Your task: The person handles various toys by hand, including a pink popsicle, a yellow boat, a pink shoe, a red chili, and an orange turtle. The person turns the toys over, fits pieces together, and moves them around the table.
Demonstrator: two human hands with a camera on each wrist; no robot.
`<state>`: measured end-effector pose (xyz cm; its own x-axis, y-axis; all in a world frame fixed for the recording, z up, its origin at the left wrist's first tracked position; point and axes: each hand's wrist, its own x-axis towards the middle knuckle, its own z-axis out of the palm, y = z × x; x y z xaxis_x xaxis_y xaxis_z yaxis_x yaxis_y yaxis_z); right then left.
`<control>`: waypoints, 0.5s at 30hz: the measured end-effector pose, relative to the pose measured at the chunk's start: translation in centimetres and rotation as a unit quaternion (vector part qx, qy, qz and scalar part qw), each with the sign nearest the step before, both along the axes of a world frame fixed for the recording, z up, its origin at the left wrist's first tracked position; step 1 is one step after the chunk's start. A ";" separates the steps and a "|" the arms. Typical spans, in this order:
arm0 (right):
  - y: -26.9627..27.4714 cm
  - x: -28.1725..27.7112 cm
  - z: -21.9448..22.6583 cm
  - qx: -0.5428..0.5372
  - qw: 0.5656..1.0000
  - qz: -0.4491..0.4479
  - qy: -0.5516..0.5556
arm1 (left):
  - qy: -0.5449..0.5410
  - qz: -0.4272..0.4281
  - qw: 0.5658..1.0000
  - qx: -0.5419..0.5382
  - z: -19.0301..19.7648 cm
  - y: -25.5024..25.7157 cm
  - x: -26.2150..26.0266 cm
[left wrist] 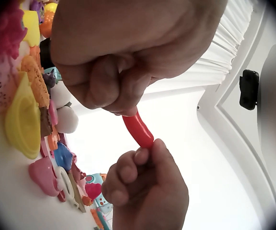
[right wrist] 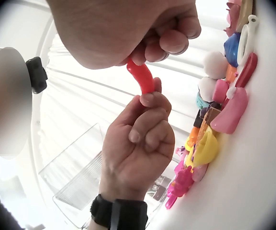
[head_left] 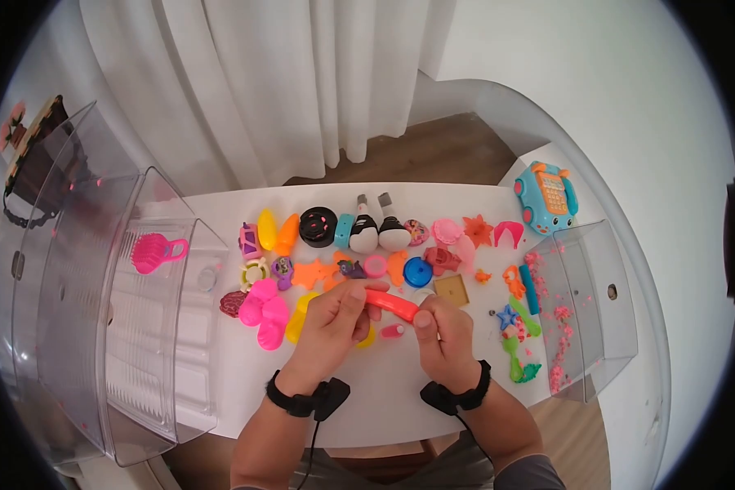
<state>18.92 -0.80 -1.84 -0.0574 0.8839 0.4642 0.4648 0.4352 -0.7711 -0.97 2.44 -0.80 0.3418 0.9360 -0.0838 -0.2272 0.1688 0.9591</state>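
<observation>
Between my two hands is a smooth, curved red toy point(head_left: 394, 305), shaped like a sausage or chili pepper; which of these it is, I cannot tell. My left hand point(head_left: 335, 318) pinches its left end between thumb and fingers. The right end is pinched by my right hand point(head_left: 447, 339), its other fingers curled in. Both wrist views show the red toy point(left wrist: 139, 130) held up above the table, its tips hidden by the fingers. Below the hands lie a yellow toy point(head_left: 296, 320) and a small pink toy point(head_left: 392, 331).
Several toys spread across the white table point(head_left: 261, 400), among them a blue bowl-like piece point(head_left: 418, 272), orange starfish point(head_left: 309, 273) and pink molds point(head_left: 263, 304). Clear bins stand at left point(head_left: 73, 327) and right point(head_left: 592, 310). A toy phone point(head_left: 545, 198) sits at the back right.
</observation>
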 end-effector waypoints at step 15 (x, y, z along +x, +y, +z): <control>0.0 0.1 -0.1 0.018 0.999 0.028 0.001 | -0.023 -0.009 0.999 -0.025 0.3 -0.2 -0.3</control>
<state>18.99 -0.75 -1.97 -0.1063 0.8619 0.4958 0.4375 0.4883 -0.7551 -1.23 2.20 -0.54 0.3636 0.9245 -0.1147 -0.2670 0.2214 0.9379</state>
